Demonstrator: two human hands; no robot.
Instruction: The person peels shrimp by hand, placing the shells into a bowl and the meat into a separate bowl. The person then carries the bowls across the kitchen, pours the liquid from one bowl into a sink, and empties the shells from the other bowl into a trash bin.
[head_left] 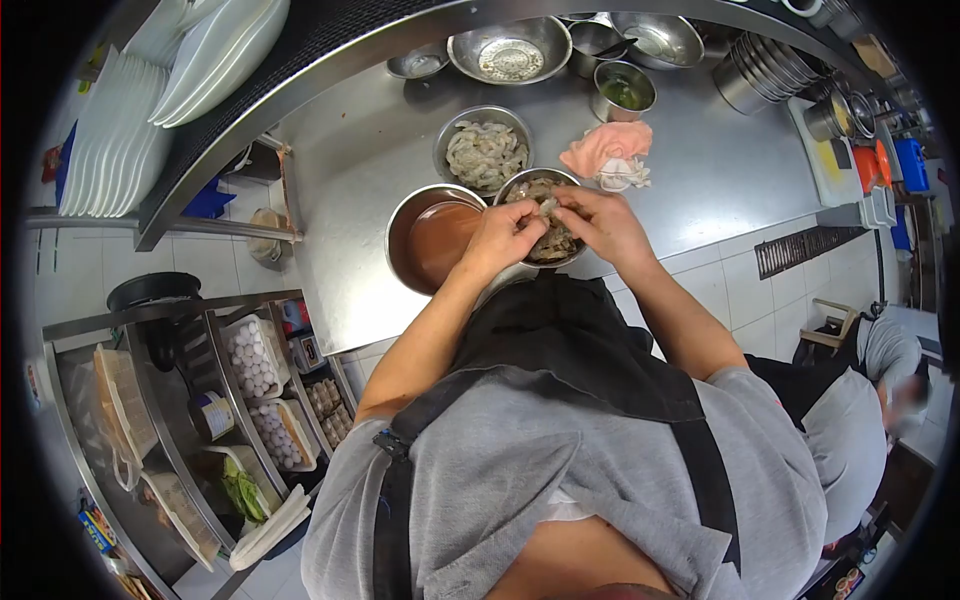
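Pinch lightly the pale shrimp gripped in the closed fingertips of the left hand and right hand, working low over the small bowl on the steel surface to catch any drips.

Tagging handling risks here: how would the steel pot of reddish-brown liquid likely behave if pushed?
The steel pot is probably heavy for its size, given the liquid inside. That liquid may slosh, since no lid covers it. Its metal wall should stay stiff.
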